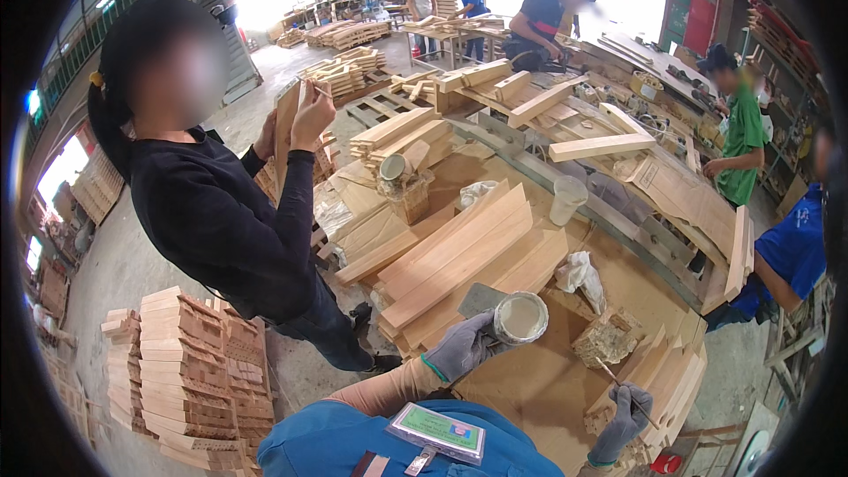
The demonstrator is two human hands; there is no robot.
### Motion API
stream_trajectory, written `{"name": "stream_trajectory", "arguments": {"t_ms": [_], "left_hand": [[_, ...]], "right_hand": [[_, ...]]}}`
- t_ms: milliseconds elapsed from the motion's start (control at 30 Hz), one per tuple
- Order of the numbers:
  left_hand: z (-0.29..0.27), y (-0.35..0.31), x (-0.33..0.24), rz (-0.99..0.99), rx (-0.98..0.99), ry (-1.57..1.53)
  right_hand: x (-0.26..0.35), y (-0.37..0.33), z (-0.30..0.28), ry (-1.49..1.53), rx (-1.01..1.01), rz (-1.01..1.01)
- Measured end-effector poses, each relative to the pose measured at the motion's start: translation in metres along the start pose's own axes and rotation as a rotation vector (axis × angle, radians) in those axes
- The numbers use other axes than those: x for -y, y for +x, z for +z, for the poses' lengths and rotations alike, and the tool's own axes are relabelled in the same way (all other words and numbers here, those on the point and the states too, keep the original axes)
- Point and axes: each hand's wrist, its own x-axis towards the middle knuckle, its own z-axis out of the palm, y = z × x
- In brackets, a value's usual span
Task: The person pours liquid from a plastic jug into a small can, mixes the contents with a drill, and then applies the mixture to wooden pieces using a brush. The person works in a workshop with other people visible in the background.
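Note:
My left hand (464,347), in a grey glove, is closed on the side of a tub of pale paste (521,318), its rim crusted with smears. Just past those fingers a flat grey blade (480,300) shows over the boards; whether I grip it too is hard to tell. My right hand (629,415), also gloved, is closed round a thin wooden stick (608,371), which slants up to the left. Under and beside the right hand lie several narrow wood strips (676,389). Beyond the tub, pale planks (459,252) lie side by side on the bench.
A rough block (609,338), a crumpled white cloth (579,278) and a translucent cup (568,200) stand on the bench (521,380). At left, a person in black (221,203) holds a board. Stacked wood (190,371) fills the floor at lower left. Other people work behind and right.

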Motion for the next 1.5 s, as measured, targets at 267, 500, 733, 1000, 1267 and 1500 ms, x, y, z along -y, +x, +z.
{"name": "stream_trajectory", "arguments": {"t_ms": [267,500,733,1000,1267,1500], "left_hand": [[0.002,0.0,0.0,-0.012,0.015,-0.006],[0.003,-0.002,0.0,-0.007,0.007,0.005],[0.003,-0.004,0.0,-0.012,-0.021,0.017],[-0.003,-0.002,0.002,-0.019,-0.012,0.01],[-0.006,0.001,0.003,-0.024,-0.005,-0.025],[-0.005,0.001,0.003,-0.028,-0.007,-0.004]], "right_hand": [[-0.003,0.001,-0.003,-0.004,-0.007,0.004],[-0.007,0.001,-0.006,0.01,-0.016,0.021],[-0.007,0.001,-0.007,-0.001,0.016,-0.012],[-0.001,-0.001,-0.002,0.022,-0.001,0.01],[-0.006,0.0,-0.007,0.001,0.011,-0.005],[-0.009,-0.001,-0.008,0.015,0.003,-0.009]]}}
